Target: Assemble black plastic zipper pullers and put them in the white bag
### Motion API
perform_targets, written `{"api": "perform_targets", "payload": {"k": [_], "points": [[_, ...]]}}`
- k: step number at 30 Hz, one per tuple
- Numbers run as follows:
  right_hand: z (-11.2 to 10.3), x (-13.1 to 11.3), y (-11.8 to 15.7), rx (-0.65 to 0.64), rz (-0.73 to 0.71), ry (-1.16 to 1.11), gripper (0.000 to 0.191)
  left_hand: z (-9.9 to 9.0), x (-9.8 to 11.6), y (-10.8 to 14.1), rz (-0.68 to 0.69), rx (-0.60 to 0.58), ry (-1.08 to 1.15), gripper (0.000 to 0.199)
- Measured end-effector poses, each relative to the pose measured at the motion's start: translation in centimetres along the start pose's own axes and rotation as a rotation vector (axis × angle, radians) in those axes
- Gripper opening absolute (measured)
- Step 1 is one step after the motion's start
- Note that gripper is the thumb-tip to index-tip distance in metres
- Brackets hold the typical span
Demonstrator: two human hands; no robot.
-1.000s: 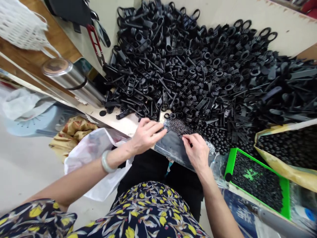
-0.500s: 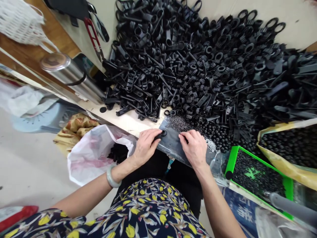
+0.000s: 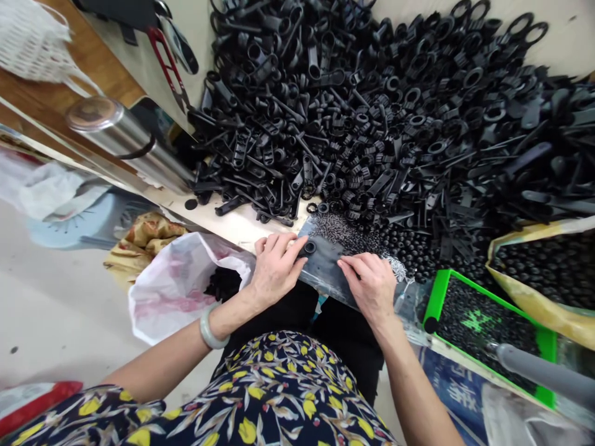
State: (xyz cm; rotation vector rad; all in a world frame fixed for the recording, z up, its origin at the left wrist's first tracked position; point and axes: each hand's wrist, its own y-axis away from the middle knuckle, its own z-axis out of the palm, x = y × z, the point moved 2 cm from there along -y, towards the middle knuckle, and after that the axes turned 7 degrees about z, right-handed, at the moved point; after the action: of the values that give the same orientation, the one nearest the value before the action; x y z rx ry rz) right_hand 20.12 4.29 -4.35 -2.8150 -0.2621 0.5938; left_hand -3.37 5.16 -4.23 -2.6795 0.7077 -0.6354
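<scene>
Fingers of my left hand (image 3: pixel 274 269) are spreading open, tips just beside a black plastic ring (image 3: pixel 309 248) sitting on a dark plastic bag (image 3: pixel 325 272) at the desk (image 3: pixel 232 232)'s near edge. My right hand (image 3: pixel 369 285) is curling onto that bag, grip unclear, with black zipper pulls (image 3: pixel 372 124) heaping behind.

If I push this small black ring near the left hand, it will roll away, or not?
The black ring looks flat and wide, so it probably slides rather than rolls. It seems light, stiff plastic. On the glossy sheet it may slip easily.
</scene>
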Motion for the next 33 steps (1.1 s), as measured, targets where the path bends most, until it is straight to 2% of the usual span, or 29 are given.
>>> {"api": "perform_targets", "payload": {"k": [2, 4, 7, 9, 11, 13, 17, 20, 25, 29, 33], "points": [[-0.1, 0.0, 0.2, -0.013, -0.002, 0.011, 0.02, 0.0, 0.5, -0.3, 0.045, 0.013, -0.001, 0.033], [-0.3, 0.1, 0.4, -0.006, 0.02, -0.009, 0.02, 0.2, 0.5, -0.8, 0.083, -0.022, -0.001, 0.029], [-0.6, 0.2, 0.7, -0.014, 0.04, -0.016, 0.022, 0.7, -0.7, -1.5, 0.134, -0.102, 0.081, 0.026], [-0.5, 0.2, 0.8, -0.029, 0.025, -0.008, 0.023, 0.7, -1.6, -1.8, 0.162, -0.101, 0.189, 0.028], [-0.3, 0.2, 0.9, -0.022, 0.005, -0.01, 0.021, 0.4, -2.2, -2.0, 0.117, -0.054, 0.285, 0.027], [0.1, 0.0, 0.9, -0.01, -0.021, 0.002, 0.019, 0.1, -2.3, -2.2, 0.016, -0.033, 0.317, 0.024], [0.6, -0.4, 0.7, -0.011, -0.068, 0.035, 0.018, 0.3, -1.7, -2.4, -0.122, -0.065, 0.18, 0.032], [0.6, -0.3, 0.5, 0.009, -0.059, 0.014, 0.018, 0.8, -1.6, -2.2, -0.153, -0.047, 0.118, 0.025], [0.6, -0.1, 0.7, 0.011, -0.045, 0.014, 0.015, 1.1, -1.7, -1.5, -0.166, -0.021, 0.071, 0.029], [0.8, -0.3, 0.7, 0.006, -0.04, 0.025, 0.015, 0.5, -1.6, -0.7, -0.181, 0.062, 0.084, 0.032], [0.9, -0.5, 0.5, 0.002, -0.045, 0.002, 0.016, -0.7, -1.2, 0.6, -0.186, 0.132, 0.119, 0.025]]}}
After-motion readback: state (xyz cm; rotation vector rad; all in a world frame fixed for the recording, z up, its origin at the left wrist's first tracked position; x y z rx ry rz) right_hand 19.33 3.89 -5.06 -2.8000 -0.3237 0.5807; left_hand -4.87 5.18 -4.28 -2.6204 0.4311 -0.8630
